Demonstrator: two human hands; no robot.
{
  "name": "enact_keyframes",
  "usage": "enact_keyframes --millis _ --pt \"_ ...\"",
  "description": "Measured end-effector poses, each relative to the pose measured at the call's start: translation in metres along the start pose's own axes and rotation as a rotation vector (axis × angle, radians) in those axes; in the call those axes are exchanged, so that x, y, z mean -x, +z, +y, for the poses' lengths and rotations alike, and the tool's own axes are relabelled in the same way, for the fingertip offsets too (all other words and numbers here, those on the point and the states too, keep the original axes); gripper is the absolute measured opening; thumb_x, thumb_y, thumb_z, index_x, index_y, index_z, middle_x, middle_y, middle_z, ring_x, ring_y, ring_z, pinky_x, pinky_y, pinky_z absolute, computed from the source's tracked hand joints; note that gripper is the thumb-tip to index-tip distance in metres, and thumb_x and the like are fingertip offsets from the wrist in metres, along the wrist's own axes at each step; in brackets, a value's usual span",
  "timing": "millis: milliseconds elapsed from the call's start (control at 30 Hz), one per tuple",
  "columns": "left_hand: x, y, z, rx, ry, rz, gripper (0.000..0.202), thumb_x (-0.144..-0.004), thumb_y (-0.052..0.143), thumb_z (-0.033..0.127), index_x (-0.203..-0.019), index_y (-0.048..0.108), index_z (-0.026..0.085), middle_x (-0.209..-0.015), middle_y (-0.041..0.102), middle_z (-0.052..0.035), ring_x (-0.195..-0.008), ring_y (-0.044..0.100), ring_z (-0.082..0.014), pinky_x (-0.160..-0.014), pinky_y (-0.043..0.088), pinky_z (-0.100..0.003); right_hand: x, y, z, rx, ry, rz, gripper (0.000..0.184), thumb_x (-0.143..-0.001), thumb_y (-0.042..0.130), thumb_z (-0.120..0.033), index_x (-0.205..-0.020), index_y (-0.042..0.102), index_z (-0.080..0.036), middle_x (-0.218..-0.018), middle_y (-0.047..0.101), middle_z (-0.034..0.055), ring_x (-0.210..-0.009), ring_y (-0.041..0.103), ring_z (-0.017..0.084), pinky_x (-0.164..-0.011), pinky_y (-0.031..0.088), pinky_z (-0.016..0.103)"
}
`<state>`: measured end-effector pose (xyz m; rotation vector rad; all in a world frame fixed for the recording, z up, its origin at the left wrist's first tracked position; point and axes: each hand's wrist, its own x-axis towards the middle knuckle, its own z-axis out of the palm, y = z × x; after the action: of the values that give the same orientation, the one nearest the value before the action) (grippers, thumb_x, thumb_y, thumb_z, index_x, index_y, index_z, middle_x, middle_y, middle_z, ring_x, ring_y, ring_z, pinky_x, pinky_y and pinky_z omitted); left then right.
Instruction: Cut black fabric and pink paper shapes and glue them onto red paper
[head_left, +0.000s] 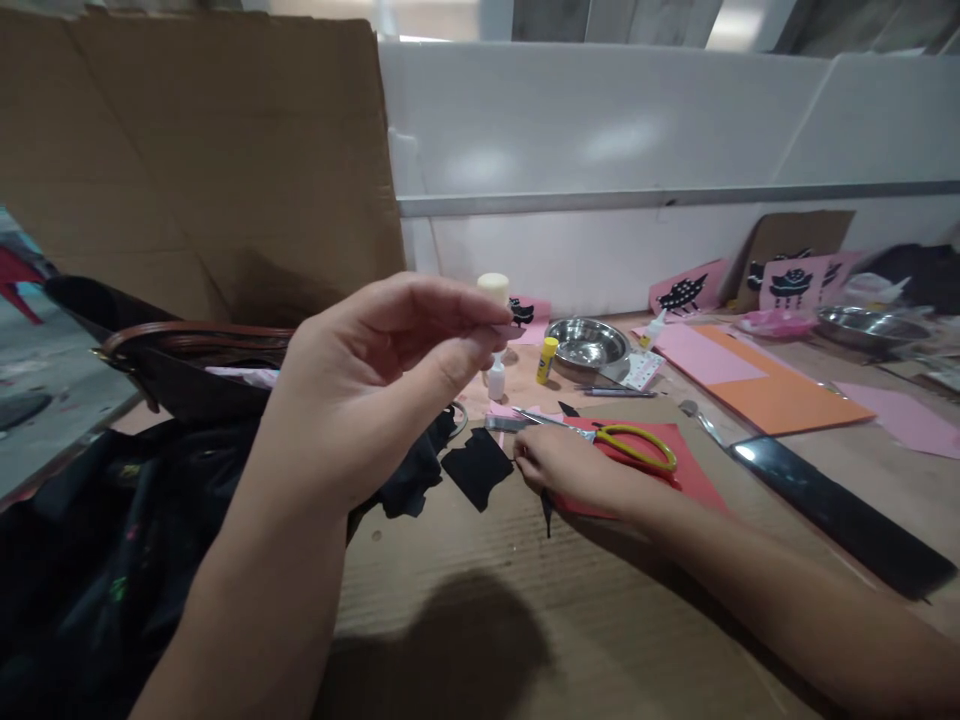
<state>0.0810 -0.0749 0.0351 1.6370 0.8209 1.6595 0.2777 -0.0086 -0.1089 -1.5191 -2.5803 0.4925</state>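
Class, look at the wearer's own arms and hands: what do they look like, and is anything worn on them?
The left hand and right hand are ungloved, with no rings showing. The left forearm and right forearm are bare as far as the picture's edges; no sleeve, watch, bracelet or marking can be seen on either.

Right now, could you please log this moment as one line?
left hand: raised, pinching pose, grip contents unclear | right hand: curled beside black piece | nearby: yellow-handled scissors, red paper
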Motion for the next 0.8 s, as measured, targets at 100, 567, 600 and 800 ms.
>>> enact_keyframes --millis 100,567,600,800 --pt "0.001 -0.001 0.001 0.003 -0.005 -0.005 0.018 -0.086 0.071 0.004 -0.083 0.076 0.021 -0.084 0.076 0.0021 -0.086 0.074 -0.0143 -0.082 0.062 -0.019 0.039 -0.029 0.001 -0.126 -0.056 -0.184 0.016 -0.092 0.054 -0.015 -0.09 0.07 -0.018 -0.079 0.071 0.0009 -0.068 0.062 0.014 -0.059 0.045 0.023" --pt "0.003 0.002 0.003 -0.046 0.023 0.016 0.02 -0.085 0.07 0.003 -0.081 0.075 0.022 -0.086 0.076 0.001 -0.086 0.075 -0.0168 -0.081 0.062 -0.023 0.063 -0.035 -0.01 -0.095 -0.061 0.055 0.016 -0.097 0.057 -0.026 -0.1 0.072 -0.022 -0.09 0.075 0.0034 -0.076 0.066 0.018 -0.068 0.047 0.027" --pt "0.005 0.002 0.004 -0.042 0.022 0.016 0.019 -0.084 0.07 0.004 -0.081 0.075 0.022 -0.086 0.076 0.0007 -0.087 0.075 -0.0171 -0.082 0.062 -0.023 0.051 -0.033 -0.01 -0.083 -0.068 0.065 0.016 -0.097 0.057 -0.024 -0.101 0.072 -0.021 -0.092 0.075 0.0044 -0.078 0.066 0.018 -0.07 0.047 0.028" --pt "0.005 0.0 0.007 -0.039 -0.008 0.031 0.022 -0.085 0.07 0.003 -0.08 0.075 0.024 -0.086 0.076 0.0041 -0.089 0.075 -0.0158 -0.084 0.063 -0.02 0.017 -0.021 -0.01 -0.016 -0.066 0.09 0.017 -0.093 0.057 -0.015 -0.089 0.073 -0.019 -0.093 0.074 0.0069 -0.08 0.064 0.019 -0.07 0.043 0.028"
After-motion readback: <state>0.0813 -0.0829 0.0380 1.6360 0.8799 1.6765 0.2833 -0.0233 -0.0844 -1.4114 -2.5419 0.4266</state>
